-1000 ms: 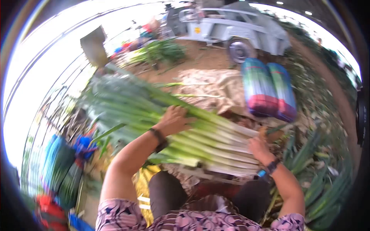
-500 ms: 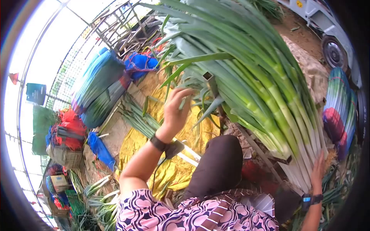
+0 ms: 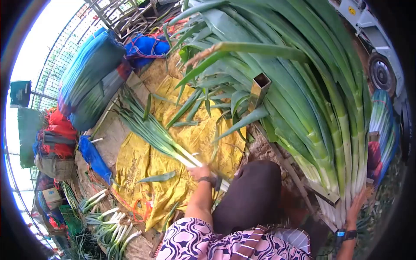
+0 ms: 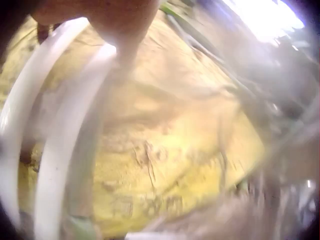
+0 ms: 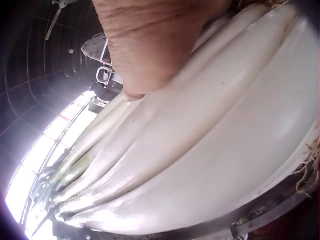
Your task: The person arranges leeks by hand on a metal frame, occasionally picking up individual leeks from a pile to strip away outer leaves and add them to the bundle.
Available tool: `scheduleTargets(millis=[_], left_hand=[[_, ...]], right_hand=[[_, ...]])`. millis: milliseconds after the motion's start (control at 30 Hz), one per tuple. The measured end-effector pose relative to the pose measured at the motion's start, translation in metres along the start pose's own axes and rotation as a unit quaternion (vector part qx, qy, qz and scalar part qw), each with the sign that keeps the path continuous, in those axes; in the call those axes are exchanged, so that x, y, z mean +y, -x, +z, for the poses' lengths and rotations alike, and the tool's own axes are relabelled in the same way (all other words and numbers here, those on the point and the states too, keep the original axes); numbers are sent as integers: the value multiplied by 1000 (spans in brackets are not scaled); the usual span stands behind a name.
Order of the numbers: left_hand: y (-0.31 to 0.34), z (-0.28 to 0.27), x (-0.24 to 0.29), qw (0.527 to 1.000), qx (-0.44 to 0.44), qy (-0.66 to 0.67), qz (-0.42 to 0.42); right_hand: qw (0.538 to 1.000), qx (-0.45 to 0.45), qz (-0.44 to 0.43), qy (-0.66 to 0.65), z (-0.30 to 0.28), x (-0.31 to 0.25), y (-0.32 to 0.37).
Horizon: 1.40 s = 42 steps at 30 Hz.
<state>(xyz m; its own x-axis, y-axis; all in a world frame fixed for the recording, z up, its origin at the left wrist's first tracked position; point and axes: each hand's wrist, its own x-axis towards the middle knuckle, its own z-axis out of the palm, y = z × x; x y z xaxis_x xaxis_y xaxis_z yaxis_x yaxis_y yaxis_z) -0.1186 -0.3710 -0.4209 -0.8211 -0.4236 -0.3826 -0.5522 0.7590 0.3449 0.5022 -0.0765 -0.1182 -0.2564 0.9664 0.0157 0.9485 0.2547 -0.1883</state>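
A large bunch of leeks [image 3: 320, 121] lies on a metal frame [image 3: 288, 167], white ends toward the person. My right hand [image 3: 356, 208] rests against the white root ends at their right side; in the right wrist view that hand [image 5: 155, 45] lies on the white stalks [image 5: 200, 130]. Down at the yellow sack [image 3: 134, 164], my left hand [image 3: 200, 172] grips a few loose leeks [image 3: 151, 130] by their white stalks. The left wrist view shows two white stalks [image 4: 65, 130] under the hand [image 4: 110, 20], with fingertips mostly hidden.
Netted leek bundles stand at the left [image 3: 93, 78] and far right [image 3: 383, 125]. Blue netting [image 3: 147, 45], red netting [image 3: 60, 130] and small leeks [image 3: 115, 229] lie around the sack. A square metal post [image 3: 260, 89] sticks up beside the large bunch. A wheeled cart [image 3: 381, 43] stands upper right.
My left hand has left the large bunch, moved down and left, and taken hold of the loose leeks on the sack. My right hand stays at the root ends. The head view has turned left.
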Motion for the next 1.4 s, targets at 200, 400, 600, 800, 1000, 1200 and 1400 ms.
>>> scheduleTargets(millis=[200,400,600,800,1000,1200,1400], left_hand=[[-50,-44,13,916,-115,370,98],[-26,-156,95,875,-240,420,19],[84,-162,104,828,-306,466,62],[178,-190,86,758,-481,435,-62],[109,-149,83,466,-558,657,-201],[20,-128,93,470,-496,725,91],[64,-272,216,405,-503,712,275]], right_hand=[[1000,8,-4,15,-3,-1,-4],[984,42,-126,-118,-85,-197,0],[813,-299,-349,-357,-49,-408,13],[547,-763,-36,-343,24,-445,14],[550,-777,-76,-297,-38,-397,2],[586,-740,-236,-231,-121,-327,-11],[599,-733,-118,-299,-160,-244,-27]])
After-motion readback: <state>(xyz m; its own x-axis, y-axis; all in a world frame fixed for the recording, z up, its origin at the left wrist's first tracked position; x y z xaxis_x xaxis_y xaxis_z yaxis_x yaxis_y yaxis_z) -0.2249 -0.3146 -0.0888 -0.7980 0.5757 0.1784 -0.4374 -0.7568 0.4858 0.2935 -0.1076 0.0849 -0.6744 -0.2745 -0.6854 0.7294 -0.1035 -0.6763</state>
